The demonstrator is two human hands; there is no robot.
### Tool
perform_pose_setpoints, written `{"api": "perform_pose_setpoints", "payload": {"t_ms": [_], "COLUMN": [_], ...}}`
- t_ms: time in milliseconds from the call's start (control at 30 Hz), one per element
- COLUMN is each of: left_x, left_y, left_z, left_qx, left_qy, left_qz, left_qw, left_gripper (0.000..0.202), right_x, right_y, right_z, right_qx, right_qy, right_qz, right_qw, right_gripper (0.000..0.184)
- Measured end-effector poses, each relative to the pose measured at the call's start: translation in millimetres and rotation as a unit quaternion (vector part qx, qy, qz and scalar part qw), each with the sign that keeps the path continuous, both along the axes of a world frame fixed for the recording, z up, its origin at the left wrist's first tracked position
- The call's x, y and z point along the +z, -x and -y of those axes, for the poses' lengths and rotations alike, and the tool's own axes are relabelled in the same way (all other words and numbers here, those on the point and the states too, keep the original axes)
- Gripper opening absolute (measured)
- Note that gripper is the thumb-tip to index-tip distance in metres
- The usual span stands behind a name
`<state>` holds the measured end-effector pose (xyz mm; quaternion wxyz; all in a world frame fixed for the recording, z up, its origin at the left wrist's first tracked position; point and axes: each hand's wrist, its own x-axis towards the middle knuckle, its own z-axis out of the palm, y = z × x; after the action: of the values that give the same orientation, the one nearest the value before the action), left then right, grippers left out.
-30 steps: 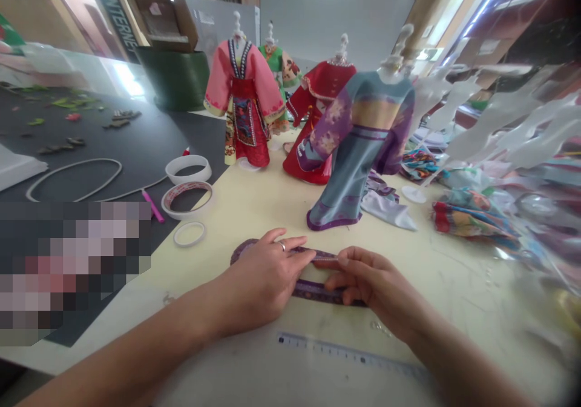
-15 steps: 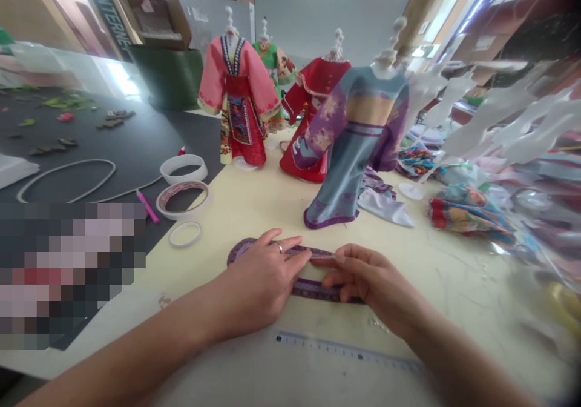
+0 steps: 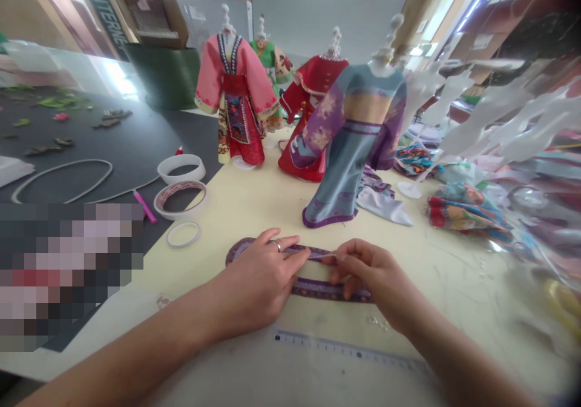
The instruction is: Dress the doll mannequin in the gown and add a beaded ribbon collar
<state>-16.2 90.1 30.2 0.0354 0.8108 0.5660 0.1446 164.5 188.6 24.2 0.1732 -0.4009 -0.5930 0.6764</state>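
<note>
A purple patterned fabric trim (image 3: pixel 313 287) lies bent in a long loop on the cream table (image 3: pixel 254 225). My left hand (image 3: pixel 263 274) rests on its left end, with the fingers pressed over the upper band and a ring on one finger. My right hand (image 3: pixel 365 274) pinches the upper band between thumb and fingertips, and its fingers cover part of the lower band. Part of the trim is hidden under both hands. A clear ruler (image 3: pixel 349 352) lies just below the trim, near my wrists.
Several dressed doll mannequins stand beyond my hands, with a blue-purple gown (image 3: pixel 349 146) closest. Tape rolls (image 3: pixel 180 200) and a pink marker (image 3: pixel 144 206) sit to the left, by a dark mat (image 3: pixel 113 134). Folded patterned fabric (image 3: pixel 467 216) and clear plastic lie to the right.
My right hand has shifted slightly right along the trim and its fingers now pinch the upper band more closely. The view has drifted a little, and my left hand stays in place.
</note>
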Motion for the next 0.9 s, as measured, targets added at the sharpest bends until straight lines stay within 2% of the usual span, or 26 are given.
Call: {"api": "perform_pose_setpoints", "payload": {"t_ms": [233,500,767,900], "left_x": [-0.1,-0.1,1.0,1.5], "left_y": [0.0,0.5,0.5,0.2], "left_z": [0.8,0.8,0.3,0.2], "left_qx": [0.004,0.008,0.011,0.009], "left_qy": [-0.012,-0.011,-0.005,-0.007], "left_qz": [0.013,0.019,0.022,0.029], "left_qw": [1.000,1.000,1.000,1.000], "left_gripper": [0.034,0.034,0.033,0.033], "right_x": [-4.2,-9.7,-11.5,-11.6], "right_y": [-2.4,-6.7,-9.7,-10.5], "right_z": [-4.7,-6.8,-8.4,-8.3], "right_qx": [-0.002,-0.007,0.013,0.026], "right_qy": [-0.108,-0.179,-0.266,-0.319], "right_qz": [0.066,0.107,0.147,0.178], "right_qw": [0.992,0.978,0.953,0.931], "right_gripper": [0.014,0.012,0.012,0.012]}}
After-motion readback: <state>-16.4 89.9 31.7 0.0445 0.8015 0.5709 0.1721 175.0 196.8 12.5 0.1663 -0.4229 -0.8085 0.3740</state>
